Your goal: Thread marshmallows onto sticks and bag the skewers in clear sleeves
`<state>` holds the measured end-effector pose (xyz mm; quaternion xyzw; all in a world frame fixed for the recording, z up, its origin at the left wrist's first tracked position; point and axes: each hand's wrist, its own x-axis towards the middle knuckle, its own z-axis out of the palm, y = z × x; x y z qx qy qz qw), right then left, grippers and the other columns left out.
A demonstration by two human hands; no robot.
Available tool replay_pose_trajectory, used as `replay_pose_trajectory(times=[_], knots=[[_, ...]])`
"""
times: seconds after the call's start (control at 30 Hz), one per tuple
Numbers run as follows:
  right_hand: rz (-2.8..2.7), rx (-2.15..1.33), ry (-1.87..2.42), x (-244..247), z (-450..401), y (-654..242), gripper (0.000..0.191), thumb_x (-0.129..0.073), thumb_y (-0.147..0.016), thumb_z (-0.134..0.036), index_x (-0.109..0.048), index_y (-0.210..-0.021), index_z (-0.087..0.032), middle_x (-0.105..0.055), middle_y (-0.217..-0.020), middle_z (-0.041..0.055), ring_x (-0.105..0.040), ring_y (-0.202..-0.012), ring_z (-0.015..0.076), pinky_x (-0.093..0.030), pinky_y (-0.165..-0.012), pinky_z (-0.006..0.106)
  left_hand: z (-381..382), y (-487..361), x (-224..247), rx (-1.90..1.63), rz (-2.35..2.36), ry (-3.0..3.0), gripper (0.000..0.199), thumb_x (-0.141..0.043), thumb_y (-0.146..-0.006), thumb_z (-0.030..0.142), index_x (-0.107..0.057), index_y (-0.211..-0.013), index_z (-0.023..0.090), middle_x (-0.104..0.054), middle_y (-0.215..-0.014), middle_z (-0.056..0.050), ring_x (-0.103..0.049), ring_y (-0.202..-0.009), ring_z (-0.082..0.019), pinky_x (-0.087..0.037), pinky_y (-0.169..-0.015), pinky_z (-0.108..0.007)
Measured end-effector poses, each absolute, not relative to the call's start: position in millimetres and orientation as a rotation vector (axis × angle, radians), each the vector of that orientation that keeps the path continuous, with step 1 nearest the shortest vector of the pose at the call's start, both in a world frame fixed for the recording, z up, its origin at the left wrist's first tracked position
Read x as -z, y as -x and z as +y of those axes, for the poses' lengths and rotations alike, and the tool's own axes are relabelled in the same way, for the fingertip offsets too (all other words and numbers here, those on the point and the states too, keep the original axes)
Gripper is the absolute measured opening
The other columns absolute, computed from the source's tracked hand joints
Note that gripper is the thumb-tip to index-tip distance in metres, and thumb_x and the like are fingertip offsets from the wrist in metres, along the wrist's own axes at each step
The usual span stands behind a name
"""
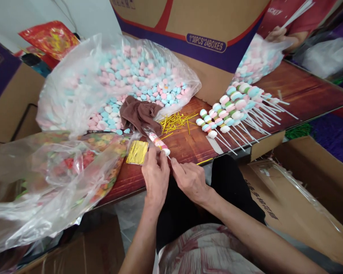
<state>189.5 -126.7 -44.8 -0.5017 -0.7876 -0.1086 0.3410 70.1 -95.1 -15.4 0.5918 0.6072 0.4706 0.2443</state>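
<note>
Between my hands is a marshmallow skewer (159, 143) in a clear printed wrapper, its white end toward me. My left hand (155, 177) is closed around the lower end of the wrapper. With thumb and forefinger my right hand (191, 179) pinches the white stick just below the last marshmallow. A bundle of gold twist ties (137, 152) lies left of the skewer. Loose gold ties (177, 123) are scattered beyond it, beside a crumpled brown cloth (140, 114). Several finished-looking skewers (231, 110) with pink, blue and white marshmallows lie in a row to the right, sticks toward me.
A large clear bag of marshmallows (125, 72) fills the back left. A bag of colourful candy rings (103, 167) sits at the left edge. Behind stands a big carton (211, 23); an open carton (300, 201) is low at right. Another person's hand (276, 35) holds white sticks.
</note>
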Motion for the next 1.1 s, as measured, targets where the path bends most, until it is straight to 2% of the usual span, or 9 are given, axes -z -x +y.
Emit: replay_pose_trajectory(times=[0.1, 0.27, 0.5, 0.7, 0.8, 0.97, 1.1], knots=[[-2.051, 0.324, 1.307, 46.0, -126.7, -188.4, 0.021, -0.050, -0.094, -0.005, -0.065, -0.108, -0.008, -0.062, -0.058, 0.0008, -0.057, -0.053, 0.0123, -0.036, -0.057, 0.030, -93.8, -66.9, 16.5, -1.281, 1.695, -1.750, 0.011, -0.057, -0.087, 0.017, -0.066, -0.088, 0.023, -0.058, -0.084, -0.003, -0.053, -0.076, -0.019, -0.040, -0.075, -0.029], [-2.038, 0.360, 1.312, 49.0, -126.4, -188.2, 0.017, -0.052, -0.093, -0.005, -0.066, -0.103, -0.007, -0.063, -0.057, 0.0007, -0.058, -0.052, 0.0124, -0.038, -0.057, 0.030, -89.0, -55.9, 22.0, -1.151, 1.673, -1.850, 0.013, -0.051, -0.089, 0.015, -0.061, -0.086, 0.022, -0.059, -0.083, -0.003, -0.053, -0.075, -0.019, -0.039, -0.073, -0.030], [-1.903, 0.129, 1.407, 49.1, -127.5, -185.8, 0.022, -0.046, -0.096, -0.012, -0.064, -0.108, -0.007, -0.069, -0.062, 0.0024, -0.062, -0.049, 0.0131, -0.043, -0.055, 0.026, -94.7, -52.1, 32.9, -1.093, 1.584, -1.927, 0.008, -0.050, -0.089, 0.016, -0.056, -0.089, 0.022, -0.061, -0.083, -0.002, -0.056, -0.078, -0.018, -0.039, -0.073, -0.030], [-1.876, 0.048, 1.366, 48.8, -128.4, -184.3, 0.024, -0.042, -0.098, -0.014, -0.063, -0.110, -0.010, -0.075, -0.074, 0.0069, -0.068, -0.056, 0.0149, -0.049, -0.059, 0.025, -102.3, -57.5, 38.9, -1.133, 1.455, -1.874, 0.003, -0.052, -0.088, 0.020, -0.053, -0.087, 0.022, -0.055, -0.075, 0.002, -0.050, -0.066, -0.013, -0.038, -0.066, -0.026], [-1.903, 0.003, 1.299, 47.5, -128.8, -183.3, 0.024, -0.042, -0.099, -0.015, -0.061, -0.113, -0.010, -0.076, -0.080, 0.0081, -0.070, -0.061, 0.0153, -0.052, -0.063, 0.026, -98.4, -57.0, 38.0, -1.227, 1.416, -1.732, 0.005, -0.048, -0.091, 0.022, -0.051, -0.087, 0.021, -0.055, -0.076, 0.002, -0.051, -0.069, -0.012, -0.041, -0.067, -0.025], [-1.931, 0.071, 1.298, 42.9, -123.4, -188.7, 0.024, -0.042, -0.099, -0.014, -0.062, -0.110, -0.009, -0.074, -0.072, 0.0060, -0.069, -0.060, 0.0159, -0.051, -0.062, 0.027, -96.8, -56.6, 33.9, -1.133, 1.379, -1.917, 0.006, -0.051, -0.087, 0.017, -0.048, -0.084, 0.021, -0.049, -0.071, 0.004, -0.046, -0.062, -0.010, -0.038, -0.061, -0.024], [-1.995, 0.148, 1.307, 42.4, -120.1, -195.4, 0.023, -0.044, -0.098, -0.012, -0.063, -0.110, -0.008, -0.072, -0.069, 0.0051, -0.066, -0.058, 0.0152, -0.049, -0.061, 0.027, -97.5, -57.6, 35.5, -1.102, 1.338, -1.915, 0.006, -0.050, -0.088, 0.017, -0.049, -0.084, 0.021, -0.049, -0.073, 0.004, -0.047, -0.064, -0.011, -0.039, -0.063, -0.024]])
